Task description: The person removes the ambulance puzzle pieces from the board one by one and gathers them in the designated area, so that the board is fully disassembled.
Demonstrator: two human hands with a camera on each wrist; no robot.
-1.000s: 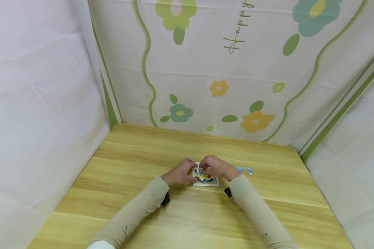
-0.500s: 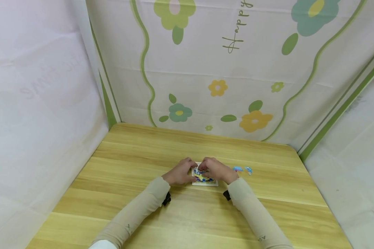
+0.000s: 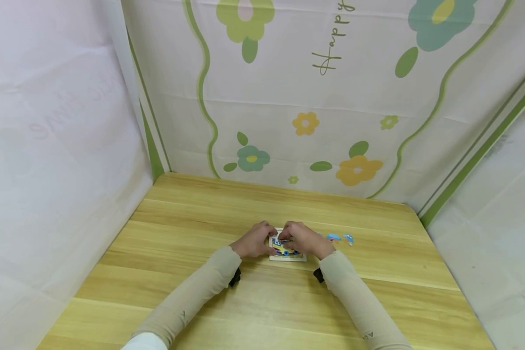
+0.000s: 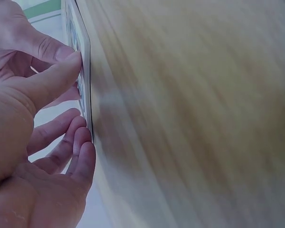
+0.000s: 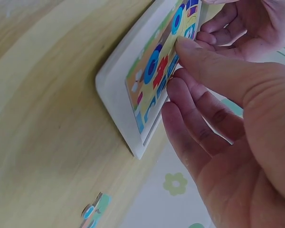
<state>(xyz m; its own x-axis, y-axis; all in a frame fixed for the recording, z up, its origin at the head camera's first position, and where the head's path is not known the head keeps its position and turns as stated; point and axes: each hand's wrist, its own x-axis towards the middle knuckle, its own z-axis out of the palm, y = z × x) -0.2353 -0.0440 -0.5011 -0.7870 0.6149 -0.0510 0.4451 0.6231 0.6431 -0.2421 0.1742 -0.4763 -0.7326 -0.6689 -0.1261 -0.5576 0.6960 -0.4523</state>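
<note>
A puzzle point(image 3: 291, 253) lies flat on the desk point(image 3: 210, 204), about midway between the left and right edges and well short of the far edge, showing a yellow vehicle with blue wheels and a red cross inside a pale frame point(image 5: 116, 88) with rounded corners. The left hand point(image 3: 254, 241) sits at the puzzle's left side, thumb and fingers parted and gently bent, with the thumb tip against the frame and the fingertips touching its border (the left wrist view shows this almost edge-on). The right hand point(image 3: 305, 239) reaches over the puzzle's upper right part, fingers bent, its thumb down on the picture and the fingertips close to it near the side facing the desk's far edge; I cannot tell whether a piece is caught between them. The two hands face each other with a small gap between. Toward the desk's right edge, just past the right hand, lie a blue loose piece point(image 3: 334, 237) and, beside it, a second loose piece point(image 3: 349, 239). Beige sleeves cover both forearms, and a cloth backdrop point(image 3: 280, 97) printed with flowers rises behind the desk's far edge.
</note>
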